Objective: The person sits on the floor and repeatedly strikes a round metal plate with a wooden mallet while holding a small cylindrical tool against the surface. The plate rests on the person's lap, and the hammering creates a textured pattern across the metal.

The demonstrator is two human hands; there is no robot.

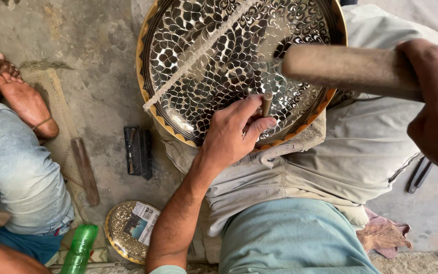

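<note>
Dusty concrete floor point(102, 81), seated metalworkers

Engraved round tray point(219, 66), chisel point(266, 103) upright

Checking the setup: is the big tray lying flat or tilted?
Tilted: the tray leans on the person's lap, steadied by the left hand holding a punch.

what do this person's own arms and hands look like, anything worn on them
Both hands are bare: no gloves, rings or watch show. The left hand leads into a bare forearm, with only a pale green short sleeve edge at the bottom of the picture. The right hand is close to the camera and partly cut off by the frame; its wrist and sleeve are out of view.
</note>
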